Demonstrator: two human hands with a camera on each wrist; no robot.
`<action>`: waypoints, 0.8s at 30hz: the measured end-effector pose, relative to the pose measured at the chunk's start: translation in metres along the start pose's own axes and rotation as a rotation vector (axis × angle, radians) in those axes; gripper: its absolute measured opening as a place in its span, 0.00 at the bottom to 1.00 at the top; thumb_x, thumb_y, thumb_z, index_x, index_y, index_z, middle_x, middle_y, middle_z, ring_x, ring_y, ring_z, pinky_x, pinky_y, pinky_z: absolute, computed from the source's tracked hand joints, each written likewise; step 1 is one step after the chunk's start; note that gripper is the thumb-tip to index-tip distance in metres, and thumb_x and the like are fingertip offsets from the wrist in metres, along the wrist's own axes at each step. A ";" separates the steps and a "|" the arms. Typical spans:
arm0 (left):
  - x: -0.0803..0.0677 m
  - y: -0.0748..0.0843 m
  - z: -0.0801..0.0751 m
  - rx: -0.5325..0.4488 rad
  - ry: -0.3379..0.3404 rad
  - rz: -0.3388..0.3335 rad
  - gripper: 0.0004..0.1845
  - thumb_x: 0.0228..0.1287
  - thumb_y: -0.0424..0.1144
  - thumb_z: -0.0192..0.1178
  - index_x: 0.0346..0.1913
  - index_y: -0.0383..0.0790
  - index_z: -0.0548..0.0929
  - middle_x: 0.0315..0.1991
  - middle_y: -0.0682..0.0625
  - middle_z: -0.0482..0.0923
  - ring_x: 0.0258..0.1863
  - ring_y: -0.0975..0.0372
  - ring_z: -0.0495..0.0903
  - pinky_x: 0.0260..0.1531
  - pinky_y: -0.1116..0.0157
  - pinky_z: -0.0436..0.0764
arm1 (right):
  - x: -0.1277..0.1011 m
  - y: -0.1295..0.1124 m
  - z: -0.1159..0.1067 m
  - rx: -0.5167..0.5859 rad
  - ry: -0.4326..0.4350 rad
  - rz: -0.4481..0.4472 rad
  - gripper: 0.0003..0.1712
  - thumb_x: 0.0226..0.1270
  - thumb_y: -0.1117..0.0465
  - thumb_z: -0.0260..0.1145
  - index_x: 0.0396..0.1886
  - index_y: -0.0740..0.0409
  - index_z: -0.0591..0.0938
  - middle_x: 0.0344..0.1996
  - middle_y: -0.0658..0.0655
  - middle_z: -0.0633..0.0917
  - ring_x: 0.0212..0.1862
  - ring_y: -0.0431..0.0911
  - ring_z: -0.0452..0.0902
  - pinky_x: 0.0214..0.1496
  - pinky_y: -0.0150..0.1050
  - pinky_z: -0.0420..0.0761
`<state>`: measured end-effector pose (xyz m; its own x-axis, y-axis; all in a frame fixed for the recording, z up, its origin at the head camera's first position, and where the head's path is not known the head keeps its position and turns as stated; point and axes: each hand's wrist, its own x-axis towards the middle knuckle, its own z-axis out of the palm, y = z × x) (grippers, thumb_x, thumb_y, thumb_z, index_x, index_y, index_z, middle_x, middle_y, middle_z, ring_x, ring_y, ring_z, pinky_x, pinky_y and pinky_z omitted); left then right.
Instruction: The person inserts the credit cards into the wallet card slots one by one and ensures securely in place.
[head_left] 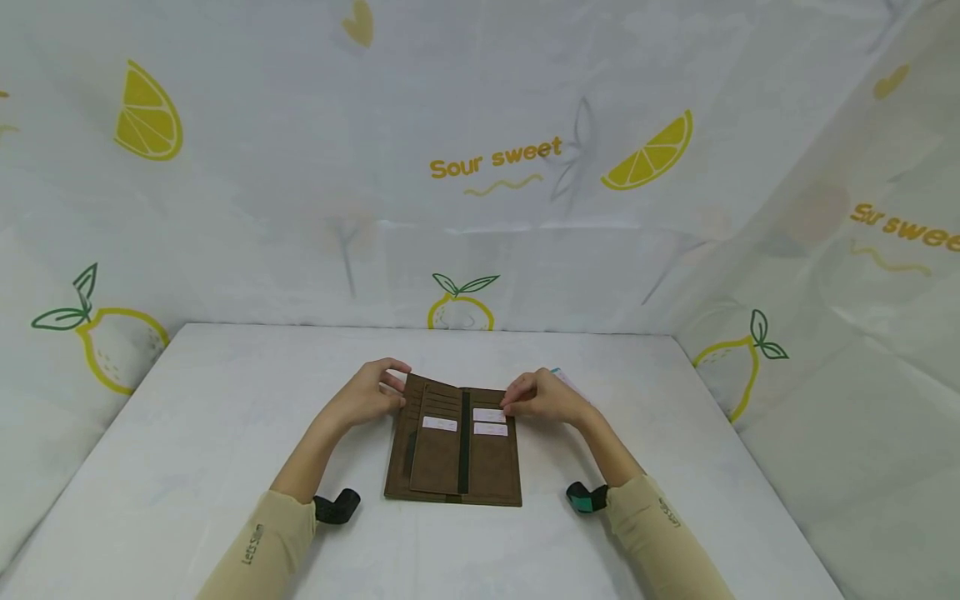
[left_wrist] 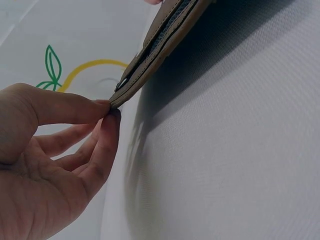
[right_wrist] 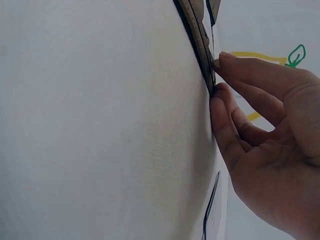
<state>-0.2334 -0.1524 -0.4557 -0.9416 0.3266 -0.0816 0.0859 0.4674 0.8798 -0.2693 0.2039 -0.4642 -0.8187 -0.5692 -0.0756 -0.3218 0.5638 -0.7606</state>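
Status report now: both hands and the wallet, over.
Left hand pinches far left corner of open brown wallet. Right hand fingers pinch its right edge by the white cards. Wallet flat on the table. Nothing in the way.

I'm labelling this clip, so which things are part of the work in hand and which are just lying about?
In hand:
- brown wallet, lying open on the table
- white cards in its slots
- left hand, pinching the wallet's left edge
- right hand, fingertips at the top right card

Lying about:
- a flat pale item behind the right hand, mostly hidden
- the lemon-print backdrop
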 end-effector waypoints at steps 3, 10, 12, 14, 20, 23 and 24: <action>0.000 0.001 0.000 -0.001 -0.003 0.002 0.28 0.67 0.25 0.64 0.70 0.27 0.76 0.53 0.32 0.83 0.45 0.52 0.88 0.43 0.62 0.83 | -0.002 -0.001 -0.002 -0.009 0.028 0.026 0.09 0.71 0.63 0.75 0.46 0.63 0.94 0.48 0.63 0.94 0.46 0.41 0.84 0.47 0.31 0.81; 0.000 0.001 0.000 0.003 -0.004 0.000 0.28 0.67 0.25 0.64 0.70 0.27 0.76 0.53 0.32 0.83 0.46 0.53 0.88 0.43 0.62 0.83 | -0.003 0.003 -0.003 0.005 0.089 0.034 0.08 0.73 0.65 0.74 0.47 0.62 0.93 0.44 0.61 0.95 0.42 0.39 0.87 0.45 0.30 0.82; 0.000 0.002 0.000 0.005 -0.003 -0.003 0.28 0.67 0.25 0.64 0.70 0.27 0.76 0.53 0.32 0.83 0.46 0.53 0.88 0.43 0.62 0.82 | -0.003 0.005 -0.004 -0.003 0.105 0.026 0.08 0.73 0.65 0.74 0.47 0.62 0.93 0.44 0.61 0.95 0.43 0.40 0.88 0.47 0.29 0.83; 0.000 0.002 0.000 0.007 -0.001 -0.005 0.27 0.67 0.25 0.64 0.70 0.28 0.77 0.53 0.32 0.83 0.46 0.53 0.88 0.43 0.62 0.82 | -0.003 0.006 -0.004 -0.005 0.129 0.034 0.07 0.73 0.65 0.74 0.46 0.60 0.93 0.44 0.60 0.95 0.43 0.40 0.87 0.47 0.29 0.83; -0.001 0.002 -0.001 0.012 0.003 0.004 0.27 0.67 0.25 0.65 0.69 0.28 0.77 0.52 0.32 0.83 0.46 0.52 0.88 0.43 0.61 0.83 | -0.007 0.006 -0.007 -0.004 0.210 0.046 0.07 0.72 0.65 0.74 0.45 0.63 0.92 0.41 0.62 0.94 0.41 0.43 0.88 0.45 0.30 0.84; -0.001 0.001 -0.001 0.009 0.004 0.004 0.27 0.67 0.25 0.65 0.69 0.28 0.77 0.52 0.32 0.84 0.46 0.52 0.88 0.42 0.62 0.82 | -0.009 0.008 -0.009 -0.006 0.260 0.060 0.09 0.72 0.65 0.74 0.47 0.64 0.91 0.41 0.62 0.93 0.41 0.44 0.89 0.46 0.30 0.84; 0.000 0.000 0.000 0.008 0.003 0.002 0.27 0.67 0.25 0.65 0.69 0.28 0.77 0.52 0.32 0.84 0.46 0.52 0.88 0.42 0.62 0.82 | -0.010 0.009 -0.010 -0.010 0.277 0.061 0.09 0.72 0.64 0.74 0.47 0.64 0.91 0.42 0.63 0.93 0.42 0.45 0.89 0.46 0.31 0.85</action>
<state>-0.2334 -0.1528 -0.4555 -0.9425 0.3251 -0.0779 0.0907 0.4732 0.8763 -0.2683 0.2202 -0.4638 -0.9348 -0.3501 0.0593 -0.2720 0.5987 -0.7534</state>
